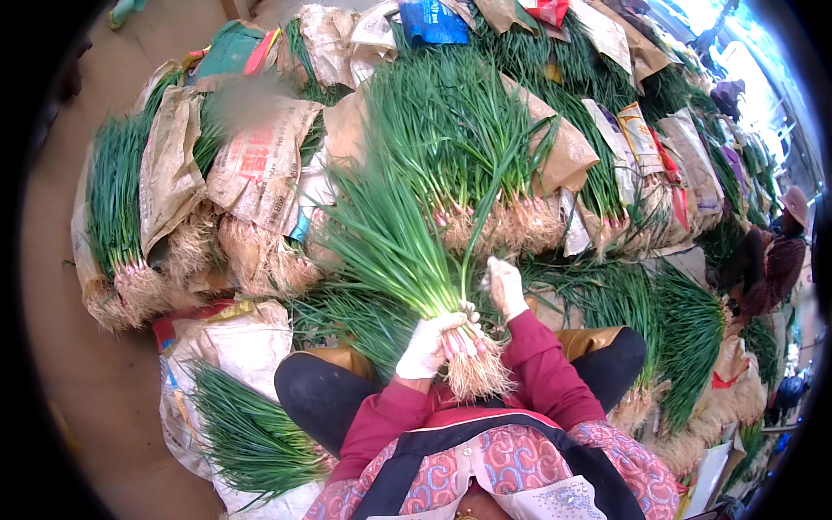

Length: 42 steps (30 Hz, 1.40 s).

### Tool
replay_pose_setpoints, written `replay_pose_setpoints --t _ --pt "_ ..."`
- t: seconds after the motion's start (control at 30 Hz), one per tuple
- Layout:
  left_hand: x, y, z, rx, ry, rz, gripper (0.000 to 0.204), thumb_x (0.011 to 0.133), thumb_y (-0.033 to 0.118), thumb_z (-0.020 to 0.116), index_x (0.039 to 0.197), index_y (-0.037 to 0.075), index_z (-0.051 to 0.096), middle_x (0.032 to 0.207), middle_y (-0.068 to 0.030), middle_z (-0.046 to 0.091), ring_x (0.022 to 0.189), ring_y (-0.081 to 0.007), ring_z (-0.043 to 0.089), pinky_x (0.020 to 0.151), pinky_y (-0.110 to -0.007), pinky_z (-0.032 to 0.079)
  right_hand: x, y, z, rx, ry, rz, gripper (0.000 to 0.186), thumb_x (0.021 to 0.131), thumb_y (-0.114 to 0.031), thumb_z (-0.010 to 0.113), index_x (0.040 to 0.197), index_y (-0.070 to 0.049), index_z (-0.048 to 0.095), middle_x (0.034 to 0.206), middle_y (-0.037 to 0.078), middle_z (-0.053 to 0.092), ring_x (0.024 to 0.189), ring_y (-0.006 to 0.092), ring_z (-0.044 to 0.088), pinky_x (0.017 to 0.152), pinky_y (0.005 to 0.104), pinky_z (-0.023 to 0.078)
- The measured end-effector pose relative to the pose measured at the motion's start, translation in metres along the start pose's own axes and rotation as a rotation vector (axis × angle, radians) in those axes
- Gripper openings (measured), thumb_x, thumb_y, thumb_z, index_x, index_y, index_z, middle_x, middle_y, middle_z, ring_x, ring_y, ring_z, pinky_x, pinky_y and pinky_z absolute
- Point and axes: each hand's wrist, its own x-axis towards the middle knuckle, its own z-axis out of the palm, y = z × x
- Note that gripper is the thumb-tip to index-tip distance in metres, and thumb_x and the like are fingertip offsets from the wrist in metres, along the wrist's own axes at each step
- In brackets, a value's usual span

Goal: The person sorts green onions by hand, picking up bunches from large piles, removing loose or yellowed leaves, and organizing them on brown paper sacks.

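My left hand, in a white glove, grips a bunch of green onions just above its pale roots; the green leaves fan up and to the left. To its right, my right hand, also gloved, is raised with its fingers pinched on a single thin green stalk that rises from the bunch. Both hands are over my lap, between my knees in dark trousers.
Bundles of green onions wrapped in brown paper sacks are piled in front of me and to both sides. A white sack with loose greens lies at my lower left. Another person sits at the right edge. Bare ground runs along the left.
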Motion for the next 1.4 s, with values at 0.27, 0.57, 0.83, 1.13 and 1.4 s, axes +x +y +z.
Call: replay_pose_setpoints --t 0.27,0.57,0.83,1.13,1.4 --pt "-0.015 0.006 -0.007 -0.123 -0.009 -0.037 0.040 0.078 0.009 0.057 0.115 -0.003 0.050 0.098 -0.0142 0.060 0.083 -0.0290 0.062 0.074 -0.041 0.053 -0.032 -0.026 0.003 -0.423 -0.604 0.095 0.060 0.088 -0.052 0.044 0.116 0.000 0.056 0.113 0.018 0.059 0.108 0.0270 0.055 0.091 0.0347 0.043" --pt "-0.007 0.000 -0.012 -0.126 0.056 0.030 0.042 0.078 0.004 0.055 0.119 -0.004 0.046 0.103 -0.0159 0.059 0.086 -0.0316 0.062 0.078 -0.042 0.051 -0.036 -0.047 0.027 0.526 -0.717 0.389 0.026 0.090 -0.020 0.052 0.108 -0.002 0.054 0.088 0.000 0.057 0.064 0.0045 0.048 0.051 0.0175 0.038" --pt "-0.009 0.002 -0.008 -0.231 0.024 0.078 0.032 0.081 0.005 0.053 0.112 -0.003 0.051 0.093 -0.0156 0.061 0.082 -0.0310 0.063 0.069 -0.045 0.054 -0.051 -0.061 0.041 0.626 -0.623 0.669 0.028 0.092 -0.029 0.047 0.109 -0.008 0.054 0.073 -0.005 0.051 0.053 0.0028 0.044 0.044 0.0154 0.035" --pt "0.002 0.000 0.001 -0.236 0.114 0.096 0.032 0.079 0.002 0.055 0.111 0.000 0.050 0.102 -0.0130 0.060 0.093 -0.0297 0.060 0.080 -0.046 0.052 -0.037 -0.053 0.030 0.492 -0.639 0.375 0.020 0.091 -0.015 0.049 0.099 0.001 0.058 0.077 -0.002 0.056 0.057 0.0015 0.047 0.047 0.0152 0.039" --pt "0.013 -0.004 -0.006 -0.189 0.101 0.079 0.026 0.076 0.002 0.059 0.101 0.004 0.050 0.097 -0.0094 0.056 0.082 -0.0305 0.062 0.071 -0.045 0.054 -0.006 0.012 0.001 -0.984 -0.170 -0.296 0.022 0.075 -0.021 0.054 0.081 0.000 0.058 0.081 0.022 0.059 0.072 0.0385 0.059 0.069 0.0437 0.049"
